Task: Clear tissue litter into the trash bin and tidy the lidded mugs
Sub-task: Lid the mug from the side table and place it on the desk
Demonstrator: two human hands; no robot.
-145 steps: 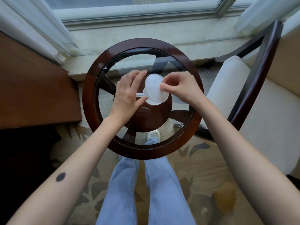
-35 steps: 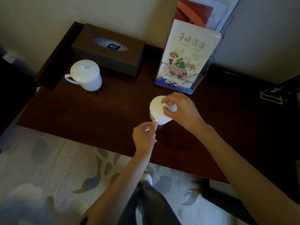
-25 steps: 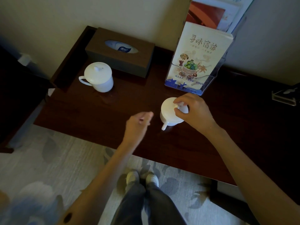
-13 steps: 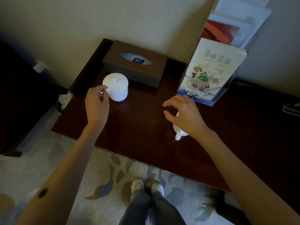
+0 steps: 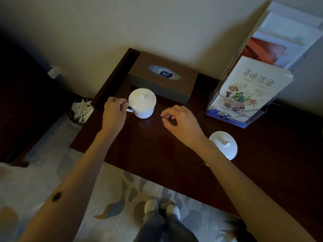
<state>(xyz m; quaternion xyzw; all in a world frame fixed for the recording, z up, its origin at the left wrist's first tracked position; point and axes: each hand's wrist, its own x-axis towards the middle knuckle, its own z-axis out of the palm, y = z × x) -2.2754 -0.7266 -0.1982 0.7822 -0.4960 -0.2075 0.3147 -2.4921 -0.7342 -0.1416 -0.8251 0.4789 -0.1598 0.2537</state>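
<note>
Lidded mug (image 5: 142,103): upright on desk (image 5: 148,151), before tissue box (image 5: 162,81); handle points left, pinched by left hand (image 5: 114,113). Right hand (image 5: 180,121): loosely curled, empty, just right of it. Second mug (image 5: 223,145): beside right wrist.

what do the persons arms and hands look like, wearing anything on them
The left forearm and right forearm are bare, with no sleeves in view. The left hand and right hand show no gloves, rings or watch. A dark oval mark sits on the left forearm.
</note>
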